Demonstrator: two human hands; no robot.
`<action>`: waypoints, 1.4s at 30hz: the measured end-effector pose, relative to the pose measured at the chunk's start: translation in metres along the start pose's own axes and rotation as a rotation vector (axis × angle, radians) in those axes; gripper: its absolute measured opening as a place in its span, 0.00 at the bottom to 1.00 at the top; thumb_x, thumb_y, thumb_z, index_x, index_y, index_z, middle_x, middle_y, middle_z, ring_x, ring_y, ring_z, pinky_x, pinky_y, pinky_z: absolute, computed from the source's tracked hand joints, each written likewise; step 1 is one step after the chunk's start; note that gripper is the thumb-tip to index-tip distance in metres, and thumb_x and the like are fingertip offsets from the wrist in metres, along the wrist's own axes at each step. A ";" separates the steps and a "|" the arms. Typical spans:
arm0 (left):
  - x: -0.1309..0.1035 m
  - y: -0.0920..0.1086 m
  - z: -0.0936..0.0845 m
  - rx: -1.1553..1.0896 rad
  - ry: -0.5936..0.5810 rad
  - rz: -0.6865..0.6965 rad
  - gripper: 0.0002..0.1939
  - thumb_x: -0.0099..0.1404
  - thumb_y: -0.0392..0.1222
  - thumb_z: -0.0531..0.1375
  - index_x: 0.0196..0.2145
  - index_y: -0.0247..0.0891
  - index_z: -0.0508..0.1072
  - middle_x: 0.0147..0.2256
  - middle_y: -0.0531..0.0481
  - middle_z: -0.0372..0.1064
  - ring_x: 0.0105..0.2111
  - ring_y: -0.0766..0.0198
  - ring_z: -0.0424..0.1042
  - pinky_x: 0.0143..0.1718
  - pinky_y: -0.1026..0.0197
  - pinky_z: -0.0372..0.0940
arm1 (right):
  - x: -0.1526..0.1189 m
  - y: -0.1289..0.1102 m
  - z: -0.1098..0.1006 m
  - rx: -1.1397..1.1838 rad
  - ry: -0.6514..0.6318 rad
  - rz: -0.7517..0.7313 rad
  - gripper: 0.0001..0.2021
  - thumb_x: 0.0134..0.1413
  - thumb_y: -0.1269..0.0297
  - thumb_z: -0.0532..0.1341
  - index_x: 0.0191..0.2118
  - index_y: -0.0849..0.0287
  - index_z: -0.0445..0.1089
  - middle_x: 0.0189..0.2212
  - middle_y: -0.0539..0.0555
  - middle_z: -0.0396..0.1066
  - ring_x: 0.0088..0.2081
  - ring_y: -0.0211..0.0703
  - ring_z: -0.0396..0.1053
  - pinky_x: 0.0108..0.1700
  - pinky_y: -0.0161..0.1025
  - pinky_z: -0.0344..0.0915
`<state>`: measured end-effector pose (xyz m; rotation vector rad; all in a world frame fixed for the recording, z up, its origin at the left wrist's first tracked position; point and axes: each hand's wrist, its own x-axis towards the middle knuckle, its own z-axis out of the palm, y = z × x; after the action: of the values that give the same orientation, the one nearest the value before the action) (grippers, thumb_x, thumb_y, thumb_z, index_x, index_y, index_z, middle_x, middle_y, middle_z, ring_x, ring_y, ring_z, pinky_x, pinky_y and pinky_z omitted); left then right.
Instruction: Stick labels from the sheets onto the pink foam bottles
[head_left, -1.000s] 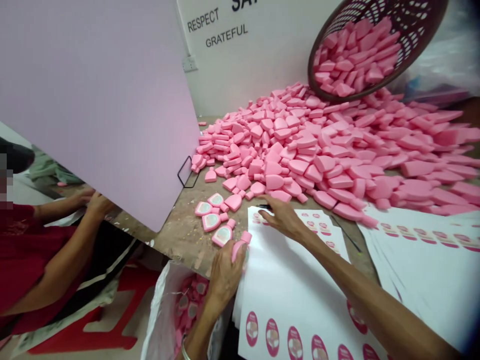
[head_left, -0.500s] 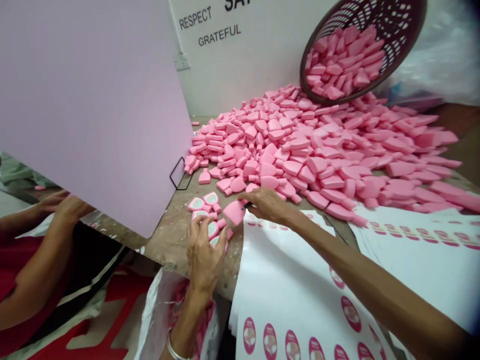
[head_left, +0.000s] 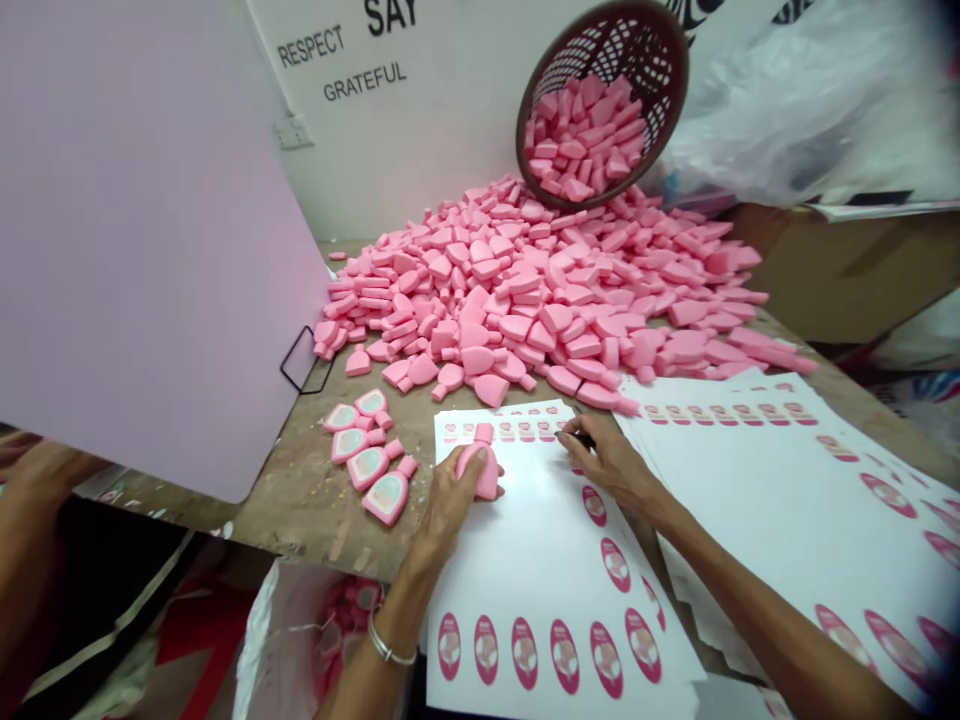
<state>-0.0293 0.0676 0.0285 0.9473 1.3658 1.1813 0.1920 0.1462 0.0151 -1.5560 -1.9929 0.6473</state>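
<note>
My left hand (head_left: 452, 497) is closed around a small pink bottle (head_left: 485, 468), its neck pointing up, above the sticker sheet (head_left: 517, 560). Fingers of my right hand (head_left: 604, 452) pinch a thin dark tool (head_left: 576, 438) at the sheet's upper right, by the end of a row of small stickers (head_left: 523, 431); its exact kind is hard to make out. Left of my left hand, several pink bottles with pale labels (head_left: 387, 496) lie in a slanting row on the worn table (head_left: 300, 500). Larger oval pink stickers (head_left: 565, 655) run along the sheet's lower and right edges.
A large heap of pink bottles (head_left: 525, 280) covers the back of the table, below a tipped brown basket (head_left: 529, 120). More sticker sheets (head_left: 720, 500) lie at right. A pale pink board (head_left: 150, 250) blocks the left, beside another person's arm (head_left: 37, 540). An open white sack (head_left: 262, 640) hangs below.
The pink bottle has passed from my right hand to my left. My left hand has left the labelled bottles for the sheet, and my right hand has moved to the sheet's top edge.
</note>
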 end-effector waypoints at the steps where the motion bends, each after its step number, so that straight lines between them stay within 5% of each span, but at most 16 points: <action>1: 0.000 -0.002 0.002 0.000 0.002 -0.003 0.21 0.60 0.57 0.57 0.37 0.34 0.71 0.33 0.44 0.73 0.25 0.64 0.72 0.29 0.62 0.69 | -0.010 0.001 -0.002 -0.075 0.012 0.059 0.16 0.54 0.47 0.55 0.37 0.56 0.66 0.27 0.52 0.72 0.27 0.44 0.69 0.29 0.40 0.61; 5: -0.007 -0.019 0.010 -0.066 -0.016 -0.081 0.22 0.60 0.57 0.57 0.38 0.33 0.69 0.34 0.43 0.72 0.26 0.63 0.73 0.27 0.61 0.70 | -0.054 -0.003 -0.009 -0.356 -0.029 0.299 0.21 0.52 0.43 0.54 0.42 0.56 0.66 0.30 0.56 0.73 0.33 0.52 0.71 0.30 0.42 0.59; 8: -0.012 -0.031 0.018 -0.064 -0.009 -0.096 0.22 0.61 0.58 0.57 0.37 0.32 0.68 0.31 0.45 0.71 0.26 0.62 0.74 0.28 0.61 0.70 | -0.074 -0.007 -0.004 -0.441 -0.086 0.355 0.19 0.56 0.49 0.52 0.46 0.57 0.67 0.33 0.58 0.73 0.35 0.53 0.71 0.31 0.42 0.58; 11: -0.012 -0.036 0.023 -0.043 0.026 -0.082 0.23 0.59 0.58 0.58 0.37 0.33 0.68 0.29 0.46 0.70 0.26 0.61 0.74 0.28 0.61 0.70 | -0.080 -0.011 0.003 -0.459 -0.012 0.364 0.19 0.58 0.53 0.52 0.49 0.59 0.66 0.36 0.61 0.72 0.38 0.54 0.70 0.34 0.43 0.59; 15: -0.013 -0.037 0.023 -0.101 0.034 -0.083 0.24 0.58 0.59 0.59 0.38 0.33 0.68 0.30 0.45 0.73 0.26 0.61 0.75 0.30 0.60 0.70 | -0.078 -0.011 0.010 -0.175 0.184 0.380 0.16 0.56 0.55 0.53 0.46 0.59 0.67 0.36 0.61 0.72 0.37 0.54 0.69 0.36 0.46 0.61; 19: -0.015 -0.037 0.019 -0.131 0.020 -0.065 0.21 0.60 0.57 0.58 0.39 0.34 0.69 0.32 0.46 0.73 0.27 0.62 0.75 0.32 0.59 0.71 | -0.074 -0.005 0.009 0.106 0.139 0.277 0.12 0.55 0.53 0.54 0.34 0.55 0.69 0.27 0.52 0.72 0.28 0.46 0.68 0.32 0.42 0.63; 24: -0.016 -0.029 0.007 -0.148 0.114 -0.018 0.20 0.60 0.55 0.58 0.38 0.33 0.70 0.36 0.45 0.72 0.29 0.63 0.74 0.30 0.59 0.73 | -0.082 0.031 -0.044 0.146 0.179 0.213 0.15 0.54 0.51 0.54 0.28 0.56 0.68 0.22 0.49 0.68 0.24 0.41 0.63 0.26 0.38 0.61; 29: -0.013 -0.029 0.001 -0.096 0.144 -0.064 0.21 0.58 0.55 0.61 0.39 0.33 0.70 0.31 0.48 0.71 0.26 0.63 0.73 0.29 0.58 0.74 | -0.103 0.120 -0.144 -0.068 0.388 0.325 0.17 0.45 0.46 0.61 0.27 0.56 0.72 0.22 0.54 0.71 0.25 0.43 0.65 0.27 0.41 0.59; 32: -0.010 -0.035 0.001 -0.090 0.154 -0.097 0.21 0.58 0.54 0.61 0.40 0.33 0.69 0.28 0.50 0.70 0.25 0.63 0.74 0.30 0.58 0.74 | -0.107 0.173 -0.181 -0.146 0.411 0.393 0.16 0.44 0.46 0.61 0.27 0.53 0.73 0.23 0.57 0.72 0.24 0.47 0.66 0.27 0.44 0.57; 38: -0.007 -0.037 -0.001 0.022 0.126 -0.032 0.22 0.59 0.56 0.60 0.39 0.33 0.69 0.29 0.49 0.71 0.25 0.63 0.74 0.28 0.60 0.73 | -0.087 0.224 -0.194 -0.252 0.374 0.420 0.16 0.43 0.43 0.61 0.26 0.52 0.71 0.24 0.60 0.72 0.26 0.51 0.66 0.30 0.47 0.56; 42: -0.003 -0.033 -0.006 0.041 0.107 -0.007 0.22 0.58 0.57 0.59 0.40 0.33 0.69 0.28 0.49 0.70 0.25 0.63 0.74 0.28 0.60 0.73 | -0.082 0.192 -0.175 -0.429 0.476 0.476 0.19 0.44 0.39 0.59 0.30 0.50 0.67 0.19 0.55 0.63 0.22 0.52 0.60 0.28 0.46 0.51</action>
<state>-0.0331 0.0573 -0.0038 0.9188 1.4818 1.2175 0.4629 0.1185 0.0114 -2.2224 -1.4652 -0.0159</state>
